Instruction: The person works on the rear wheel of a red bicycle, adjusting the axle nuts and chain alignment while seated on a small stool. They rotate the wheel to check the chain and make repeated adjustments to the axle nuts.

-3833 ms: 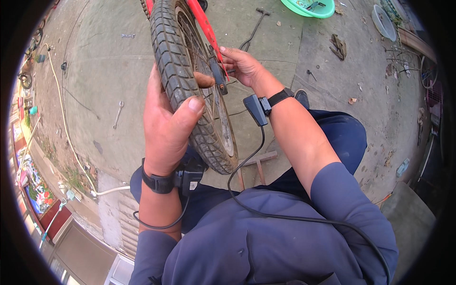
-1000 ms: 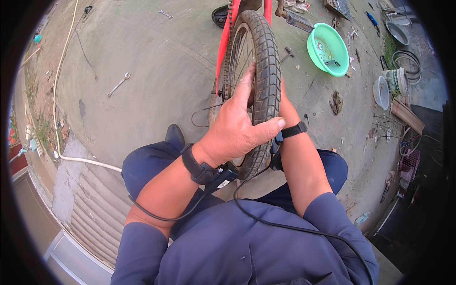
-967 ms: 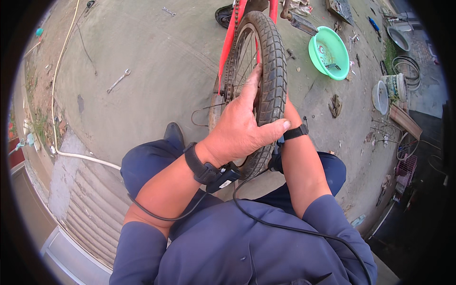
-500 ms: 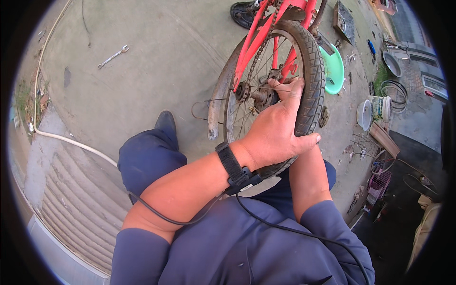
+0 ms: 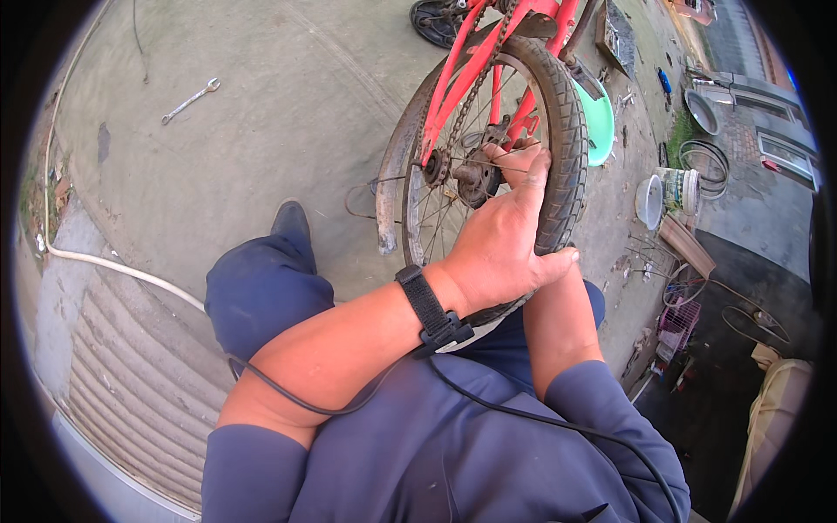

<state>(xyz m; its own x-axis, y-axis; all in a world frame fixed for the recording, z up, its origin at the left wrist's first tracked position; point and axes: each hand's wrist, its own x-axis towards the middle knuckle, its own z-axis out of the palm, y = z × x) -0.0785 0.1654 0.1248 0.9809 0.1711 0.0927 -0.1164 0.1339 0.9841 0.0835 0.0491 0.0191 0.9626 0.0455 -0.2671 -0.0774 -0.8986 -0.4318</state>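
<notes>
In front of me, a bicycle wheel (image 5: 568,174) with a black knobbly tyre stands on a red bicycle frame (image 5: 466,74). My left hand (image 5: 499,248), a black strap round its wrist, is closed round the tyre. Its fingers reach in among the spokes near the hub (image 5: 475,181), and its thumb lies across the tread. My right forearm (image 5: 567,327) rises behind the left hand; the right hand itself is hidden behind that hand and the tyre. A rusty chain (image 5: 475,87) runs down to the sprocket (image 5: 436,168). A worn mudguard (image 5: 387,200) curves along the wheel's left side.
A spanner (image 5: 191,101) lies on the concrete to the left. A pale hose (image 5: 131,268) crosses by the ribbed steps (image 5: 139,375). Beyond the wheel sits a green basin (image 5: 600,122); buckets (image 5: 678,190), coiled hose (image 5: 704,166) and a pink crate (image 5: 677,322) are at the right.
The whole view has shifted slightly, so the surroundings sit further left. My left hand keeps the same hold on the wheel.
</notes>
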